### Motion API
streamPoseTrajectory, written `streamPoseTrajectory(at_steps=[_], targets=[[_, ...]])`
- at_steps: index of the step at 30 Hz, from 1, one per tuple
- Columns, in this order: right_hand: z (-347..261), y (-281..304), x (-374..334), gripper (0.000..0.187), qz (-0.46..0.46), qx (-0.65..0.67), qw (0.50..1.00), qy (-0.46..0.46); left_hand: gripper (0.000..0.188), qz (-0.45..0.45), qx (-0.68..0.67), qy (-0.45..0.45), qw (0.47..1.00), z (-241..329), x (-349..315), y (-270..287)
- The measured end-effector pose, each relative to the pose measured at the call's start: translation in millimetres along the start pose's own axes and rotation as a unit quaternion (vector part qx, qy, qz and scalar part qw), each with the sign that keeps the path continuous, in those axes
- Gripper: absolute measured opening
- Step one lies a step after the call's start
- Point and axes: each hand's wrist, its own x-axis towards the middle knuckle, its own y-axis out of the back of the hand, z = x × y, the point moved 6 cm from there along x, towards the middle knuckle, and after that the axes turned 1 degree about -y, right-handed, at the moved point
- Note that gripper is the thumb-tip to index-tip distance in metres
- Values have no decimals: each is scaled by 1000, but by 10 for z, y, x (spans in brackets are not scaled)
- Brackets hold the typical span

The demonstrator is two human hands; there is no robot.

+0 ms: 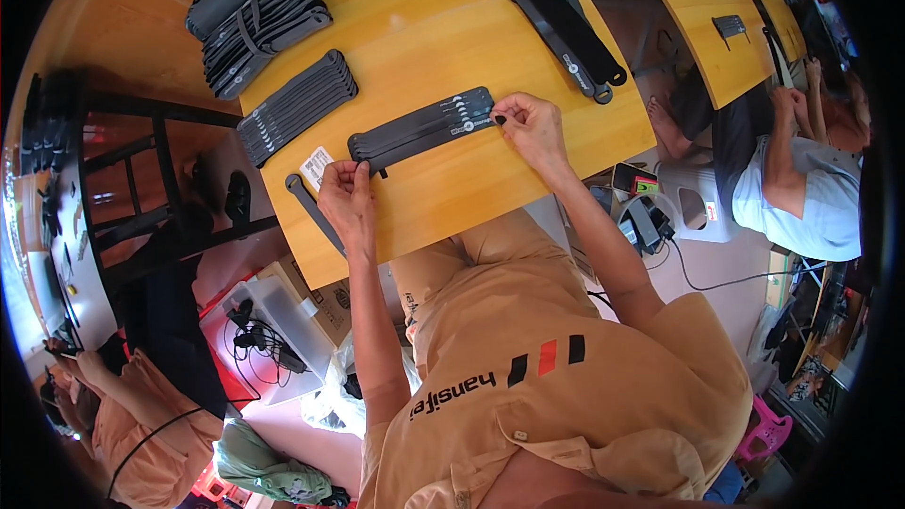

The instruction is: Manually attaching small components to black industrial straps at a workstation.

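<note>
In front of me on the yellow table lies a fanned stack of black straps (415, 130) with pale printed marks near the right end. The left end of the stack is pinched between the thumb and fingers of my left hand (347, 204). At the other end, my right hand (534, 135) has its thumb and fingers closed on the rounded tip of a strap. A single black strap (318, 215) lies beside my left hand, close to a white label (318, 166). Another fanned row of straps (298, 106) rests farther left.
A tall banded bundle of straps (259, 24) stands at the far left, and a loose strap pile (566, 33) lies at the right. Below are a clear plastic bin (297, 358) with cables and a grey box (696, 190). People sit at both sides.
</note>
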Motion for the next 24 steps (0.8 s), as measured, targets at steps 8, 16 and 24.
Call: streamPoseTrajectory(at_steps=[8,16,24], targets=[[-23,0,-7,10,8,-9,1000,5,12,8,19,1,1000,56,-14,4],[-2,-3,-1,12,10,-9,1000,4,14,9,19,-14,1000,61,-13,-4],[-41,-12,0,10,7,-31,999,9,14,14,43,-11,999,19,11,5]])
